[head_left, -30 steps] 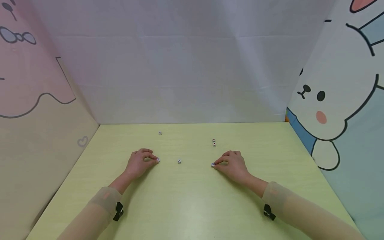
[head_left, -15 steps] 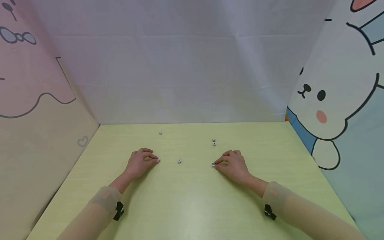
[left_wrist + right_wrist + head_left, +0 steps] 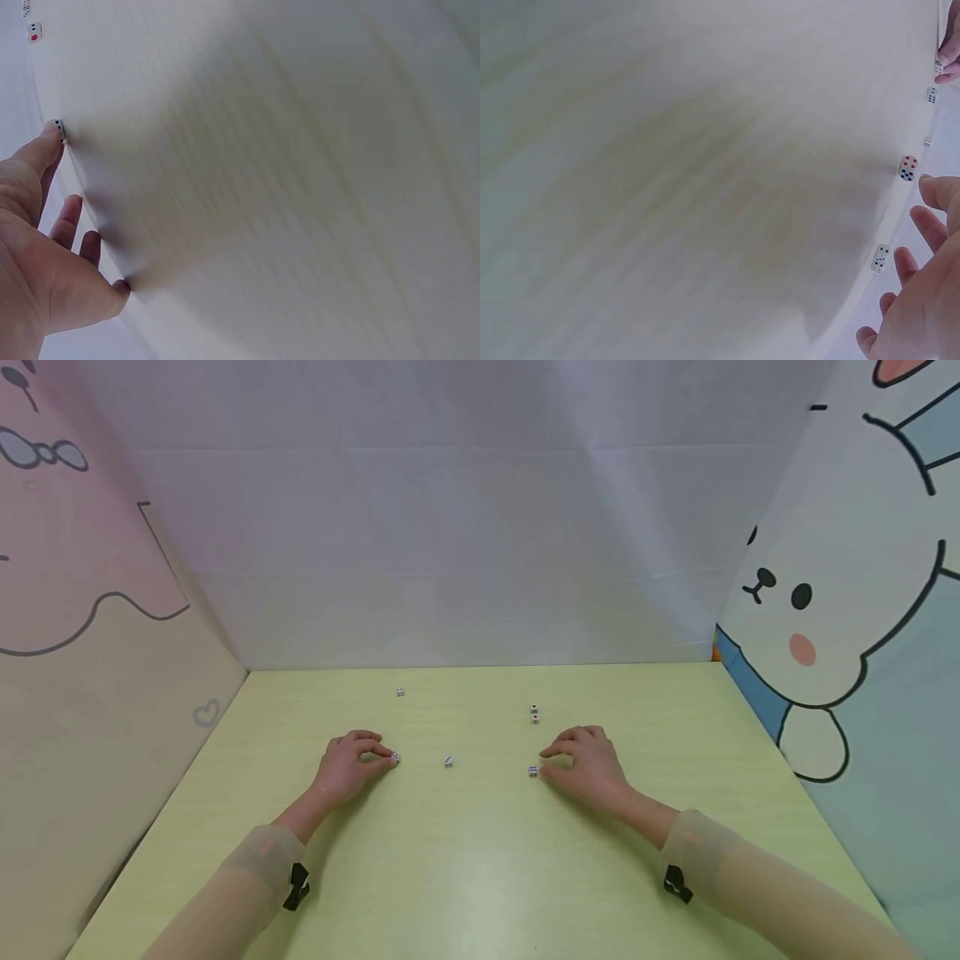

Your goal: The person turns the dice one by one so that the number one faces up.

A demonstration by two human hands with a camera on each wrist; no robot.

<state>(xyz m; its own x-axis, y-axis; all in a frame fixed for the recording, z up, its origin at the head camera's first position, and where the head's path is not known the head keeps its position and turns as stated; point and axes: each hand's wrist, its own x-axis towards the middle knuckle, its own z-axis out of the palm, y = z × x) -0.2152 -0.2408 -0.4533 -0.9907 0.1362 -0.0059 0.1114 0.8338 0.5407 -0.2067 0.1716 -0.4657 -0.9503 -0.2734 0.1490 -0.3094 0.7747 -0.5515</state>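
My left hand [image 3: 348, 770] pinches a small white die [image 3: 395, 758] between thumb and index finger, left of the table's middle. The left wrist view shows this held die [image 3: 58, 130] at the thumb tip, close over the table. My right hand [image 3: 588, 768] has its thumb and index finger spread apart, holding nothing. Just left of its thumb tip sits another white die [image 3: 533, 771]; red and dark pips show on this die [image 3: 908, 168] in the right wrist view. A lone die [image 3: 448, 762] lies between the hands.
Beyond the right hand, two dice [image 3: 535, 714] sit together in line. One more die [image 3: 400, 692] lies near the table's back edge, left of centre. Pale yellow-green table [image 3: 480, 860]; a white backdrop [image 3: 465, 552] and printed cartoon panels [image 3: 847, 568] enclose it.
My right thumb and index finger have parted and let go of the die, which stays on the table. The right hand has drawn slightly right. My left hand keeps its place.
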